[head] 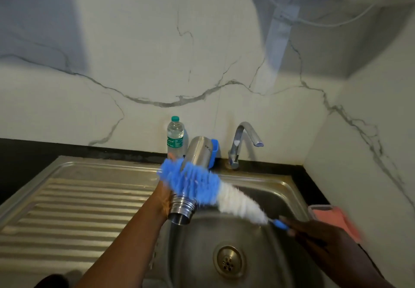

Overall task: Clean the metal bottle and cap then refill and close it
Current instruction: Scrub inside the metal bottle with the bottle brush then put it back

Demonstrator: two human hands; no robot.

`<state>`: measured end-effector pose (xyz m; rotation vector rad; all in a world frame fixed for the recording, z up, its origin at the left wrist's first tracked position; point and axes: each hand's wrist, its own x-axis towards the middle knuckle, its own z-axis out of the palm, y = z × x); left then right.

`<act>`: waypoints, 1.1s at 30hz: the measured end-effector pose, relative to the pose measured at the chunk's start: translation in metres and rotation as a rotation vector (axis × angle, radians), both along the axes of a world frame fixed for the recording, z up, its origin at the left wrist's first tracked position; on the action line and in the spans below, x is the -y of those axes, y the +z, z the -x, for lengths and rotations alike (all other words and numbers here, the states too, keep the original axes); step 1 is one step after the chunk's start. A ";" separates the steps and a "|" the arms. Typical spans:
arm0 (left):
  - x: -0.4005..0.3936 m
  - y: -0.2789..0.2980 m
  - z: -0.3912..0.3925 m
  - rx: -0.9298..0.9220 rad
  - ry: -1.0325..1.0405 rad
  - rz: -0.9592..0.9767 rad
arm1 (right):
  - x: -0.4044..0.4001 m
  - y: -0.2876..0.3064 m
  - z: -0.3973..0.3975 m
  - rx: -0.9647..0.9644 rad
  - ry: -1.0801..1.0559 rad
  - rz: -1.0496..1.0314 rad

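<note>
One metal bottle [197,152], smooth brushed steel, cylindrical, tilted over the sink basin [258,254] with its threaded open mouth pointing down and toward the camera; no cap on it. Gripped around its lower body by the left hand [165,200], fingers mostly hidden behind it. Across its outside, one bottle brush [202,186], blurred: fluffy blue bristles, then white ones tapering to a thin blue handle, clasped in the right hand [314,231]. Behind, one clear plastic water bottle [175,134], green-capped, and one curved chrome tap [243,141]
</note>
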<state>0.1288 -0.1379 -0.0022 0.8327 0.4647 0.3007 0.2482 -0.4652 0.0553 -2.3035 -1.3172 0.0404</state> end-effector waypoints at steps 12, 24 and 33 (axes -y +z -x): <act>0.020 0.008 0.001 0.171 -0.187 0.212 | 0.004 0.001 -0.024 0.053 -0.073 -0.150; 0.076 0.025 0.003 0.096 -0.100 0.141 | 0.017 -0.011 -0.076 -0.027 -0.015 -0.402; 0.077 0.008 0.013 -0.154 0.347 -0.048 | 0.054 -0.009 -0.065 -0.145 0.258 -0.350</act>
